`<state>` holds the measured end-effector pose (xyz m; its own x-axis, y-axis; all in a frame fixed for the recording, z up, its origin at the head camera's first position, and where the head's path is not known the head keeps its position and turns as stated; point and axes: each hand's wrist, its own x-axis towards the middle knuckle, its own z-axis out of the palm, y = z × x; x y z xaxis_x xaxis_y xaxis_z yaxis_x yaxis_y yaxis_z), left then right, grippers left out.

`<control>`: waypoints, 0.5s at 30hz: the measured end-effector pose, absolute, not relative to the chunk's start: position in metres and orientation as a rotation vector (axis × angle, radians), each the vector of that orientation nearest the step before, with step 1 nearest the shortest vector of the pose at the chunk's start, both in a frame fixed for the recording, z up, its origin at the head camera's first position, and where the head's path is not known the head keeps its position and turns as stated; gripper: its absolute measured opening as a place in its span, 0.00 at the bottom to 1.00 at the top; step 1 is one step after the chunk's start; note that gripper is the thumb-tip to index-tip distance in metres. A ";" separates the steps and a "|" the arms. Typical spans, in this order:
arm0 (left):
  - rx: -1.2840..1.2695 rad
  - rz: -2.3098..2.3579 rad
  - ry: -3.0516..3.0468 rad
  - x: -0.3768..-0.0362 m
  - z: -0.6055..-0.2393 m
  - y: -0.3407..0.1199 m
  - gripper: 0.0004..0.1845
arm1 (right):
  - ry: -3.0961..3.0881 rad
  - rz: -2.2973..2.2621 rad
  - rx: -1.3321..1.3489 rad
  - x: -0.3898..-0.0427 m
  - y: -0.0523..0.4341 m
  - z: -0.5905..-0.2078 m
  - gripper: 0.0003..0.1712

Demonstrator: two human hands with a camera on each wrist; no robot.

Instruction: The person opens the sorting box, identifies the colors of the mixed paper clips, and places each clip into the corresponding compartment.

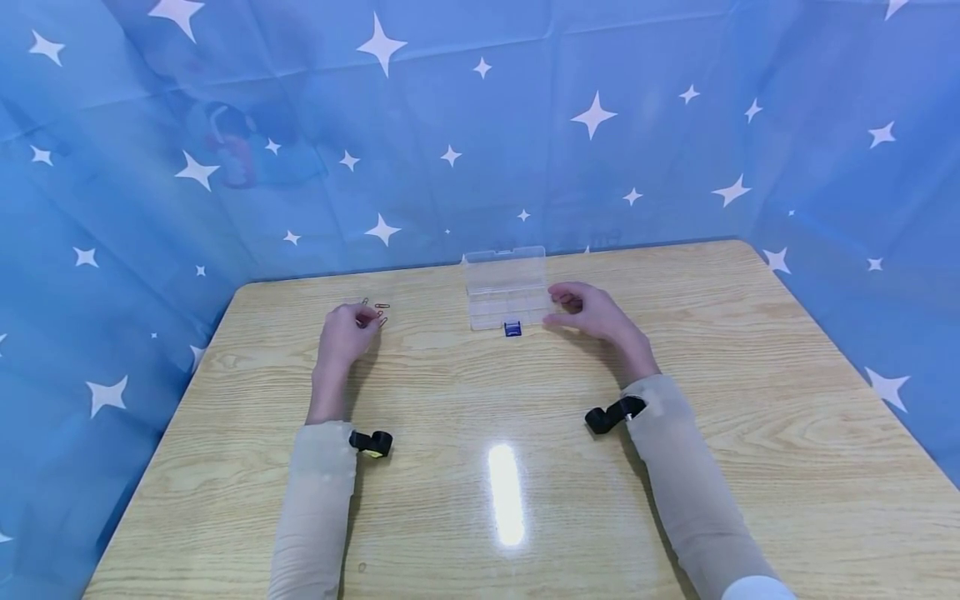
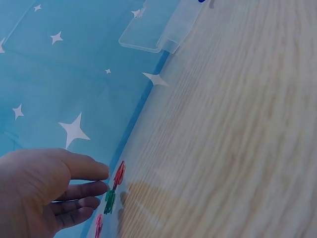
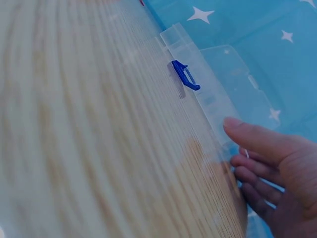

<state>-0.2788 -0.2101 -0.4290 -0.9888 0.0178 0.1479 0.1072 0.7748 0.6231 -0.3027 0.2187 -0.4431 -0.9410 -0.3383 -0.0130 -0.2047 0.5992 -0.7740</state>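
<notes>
Several coloured paper clips [image 1: 382,306] lie at the far left of the table. My left hand [image 1: 347,333] is right at them, thumb and fingers loosely bent. In the left wrist view, a red paper clip [image 2: 119,174] and a green paper clip [image 2: 110,202] show beside the fingertips, with pink ones lower down. A clear compartment box [image 1: 506,308] stands at the back middle, lid raised. My right hand [image 1: 592,312] holds its right end, thumb at the front corner and fingers curled behind. A blue clasp [image 1: 513,329] sits at the box's front edge.
The wooden table [image 1: 450,392] reaches back to a blue star-patterned curtain [image 1: 495,125] close behind the box. Black wrist cameras [image 1: 375,443] stick out from both sleeves. A bright light reflection lies on the table between the forearms.
</notes>
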 end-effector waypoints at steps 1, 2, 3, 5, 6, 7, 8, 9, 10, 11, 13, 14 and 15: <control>-0.099 -1.005 -2.834 -0.279 -0.429 -0.210 0.11 | 2.664 -1.263 -0.454 -0.303 0.219 -0.443 0.40; -0.098 -1.002 -2.836 -0.279 -0.430 -0.210 0.10 | 2.665 -1.264 -0.452 -0.303 0.219 -0.443 0.40; -0.100 -0.998 -2.838 -0.280 -0.430 -0.210 0.10 | 2.664 -1.267 -0.448 -0.303 0.219 -0.443 0.40; -0.100 -0.989 -2.844 -0.280 -0.431 -0.210 0.10 | 2.664 -1.271 -0.445 -0.303 0.219 -0.444 0.39; -0.101 -0.984 -2.847 -0.281 -0.431 -0.210 0.10 | 2.664 -1.272 -0.444 -0.303 0.219 -0.444 0.39; -0.102 -0.980 -2.851 -0.281 -0.432 -0.210 0.11 | 2.664 -1.272 -0.444 -0.303 0.219 -0.444 0.39; -0.101 -0.977 -2.857 -0.282 -0.432 -0.209 0.11 | 2.663 -1.271 -0.445 -0.302 0.219 -0.444 0.39; -0.099 -0.973 -2.863 -0.282 -0.433 -0.209 0.11 | 2.663 -1.270 -0.445 -0.302 0.219 -0.444 0.40; -0.094 -0.971 -2.868 -0.282 -0.433 -0.208 0.11 | 2.662 -1.269 -0.446 -0.302 0.219 -0.443 0.40; -0.092 -0.969 -2.870 -0.282 -0.433 -0.208 0.11 | 2.660 -1.270 -0.446 -0.302 0.219 -0.443 0.40; -0.093 -0.965 -2.875 -0.282 -0.434 -0.207 0.10 | 2.657 -1.274 -0.445 -0.302 0.219 -0.444 0.40; -0.097 -0.960 -2.875 -0.282 -0.434 -0.207 0.10 | 2.657 -1.274 -0.446 -0.302 0.219 -0.444 0.40; -0.098 -0.956 -2.875 -0.282 -0.434 -0.207 0.10 | 2.659 -1.275 -0.445 -0.302 0.220 -0.444 0.40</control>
<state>-0.2823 -0.2070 -0.4343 -0.9919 0.0262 0.1247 0.0956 0.7995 0.5930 -0.3017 0.2196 -0.4442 -0.9431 -0.3323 -0.0152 -0.1962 0.5927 -0.7812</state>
